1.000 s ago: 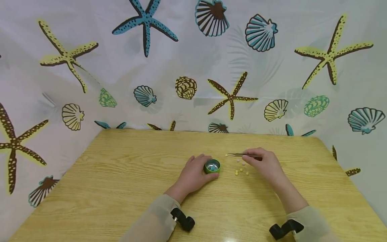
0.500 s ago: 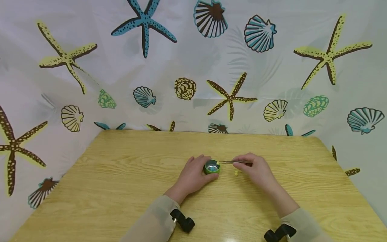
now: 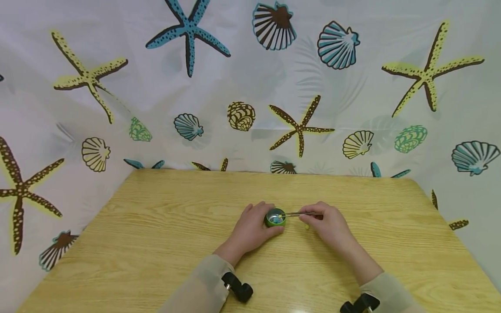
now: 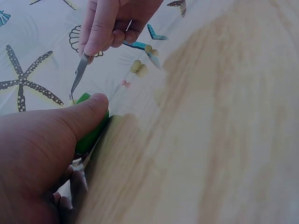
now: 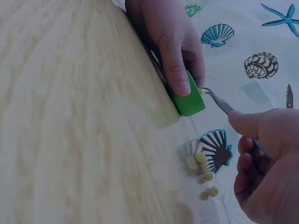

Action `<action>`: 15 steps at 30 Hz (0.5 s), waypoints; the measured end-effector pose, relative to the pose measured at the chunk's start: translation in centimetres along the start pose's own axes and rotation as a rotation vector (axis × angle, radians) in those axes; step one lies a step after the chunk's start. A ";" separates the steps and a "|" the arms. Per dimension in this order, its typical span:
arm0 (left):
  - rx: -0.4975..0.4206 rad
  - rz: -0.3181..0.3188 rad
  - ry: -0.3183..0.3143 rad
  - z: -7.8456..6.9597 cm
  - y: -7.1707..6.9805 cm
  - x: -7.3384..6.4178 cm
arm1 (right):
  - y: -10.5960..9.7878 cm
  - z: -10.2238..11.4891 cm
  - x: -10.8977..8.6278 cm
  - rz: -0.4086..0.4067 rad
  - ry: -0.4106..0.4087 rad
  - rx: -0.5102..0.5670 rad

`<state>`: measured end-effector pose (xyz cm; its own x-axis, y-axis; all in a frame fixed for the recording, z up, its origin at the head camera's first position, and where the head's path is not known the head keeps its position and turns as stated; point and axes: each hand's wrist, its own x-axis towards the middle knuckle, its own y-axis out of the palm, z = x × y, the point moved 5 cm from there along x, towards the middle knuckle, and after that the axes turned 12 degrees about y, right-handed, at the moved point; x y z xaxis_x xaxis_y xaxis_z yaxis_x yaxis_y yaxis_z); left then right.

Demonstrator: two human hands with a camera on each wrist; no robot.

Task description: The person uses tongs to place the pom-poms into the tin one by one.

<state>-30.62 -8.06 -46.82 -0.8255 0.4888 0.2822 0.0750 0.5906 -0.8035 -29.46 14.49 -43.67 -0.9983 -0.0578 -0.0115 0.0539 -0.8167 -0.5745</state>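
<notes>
My left hand [image 3: 253, 228] holds a small green cup [image 5: 190, 100] with a shiny metal inside, thumb against its near side, fingers around the far side. Blue pieces [image 3: 277, 220] lie in the cup. My right hand [image 3: 328, 226] pinches bent-tip tweezers [image 3: 294, 214] between thumb and fingers. The tips reach over the cup's rim from the right, with a small yellow bead [image 5: 202, 91] at their end. In the head view my right hand hides most of the loose beads; one yellow bead [image 3: 307, 226] shows below its fingertips.
Several yellow beads [image 5: 201, 157] lie on the wooden table [image 3: 176, 204] to the right of the cup. A pair of pink beads [image 4: 125, 83] appears near them in the left wrist view. A white curtain [image 3: 219, 65] printed with starfish and shells hangs behind the table.
My right hand has moved left and slightly nearer, bringing the tweezers and yellow bead from right of the cup to inside its rim. My left hand stays around the cup.
</notes>
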 end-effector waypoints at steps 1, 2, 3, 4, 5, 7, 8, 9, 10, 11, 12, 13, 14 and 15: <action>0.000 0.001 -0.001 0.0 0.0 0.0 | 0.0 0.0 0.0 -0.002 0.000 -0.001; -0.001 0.002 -0.001 0.0 0.0 0.0 | 0.1 0.0 0.1 -0.004 0.001 -0.002; 0.000 0.003 -0.001 0.0 0.0 0.0 | 0.1 0.0 0.1 -0.004 0.002 -0.003; -0.001 0.004 -0.001 0.0 0.0 0.0 | 0.1 0.0 0.2 -0.004 0.003 -0.004; 0.001 0.006 0.000 0.0 0.0 0.0 | 0.2 0.0 0.2 -0.003 0.004 -0.005; 0.003 0.010 0.002 0.0 0.1 0.0 | 0.2 0.0 0.2 0.001 0.007 -0.005; 0.002 0.009 0.003 0.0 0.1 -0.1 | 0.2 0.0 0.1 0.004 0.009 -0.004; 0.002 0.008 0.004 0.0 0.1 -0.1 | 0.2 0.0 0.1 0.005 0.011 -0.002; 0.002 0.007 0.005 0.0 0.1 -0.1 | 0.2 0.0 0.0 0.005 0.013 0.000; 0.002 0.006 0.004 0.0 0.1 0.0 | 0.2 0.0 0.0 0.005 0.015 0.004; 0.002 0.004 0.003 0.0 0.1 0.0 | 0.1 0.0 -0.1 0.004 0.017 0.007; 0.002 0.003 0.003 0.0 0.1 0.0 | 0.1 0.0 -0.1 0.004 0.019 0.010; 0.001 0.003 0.001 0.0 0.1 0.0 | 0.0 0.0 -0.1 0.005 0.023 0.015; 0.001 0.005 -0.002 0.0 0.1 -0.1 | 0.0 0.0 -0.1 0.002 0.027 0.017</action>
<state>-30.59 -8.06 -46.93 -0.8261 0.4907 0.2771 0.0785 0.5871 -0.8057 -29.32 14.54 -43.70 -0.9984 -0.0444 -0.0351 0.0564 -0.8265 -0.5602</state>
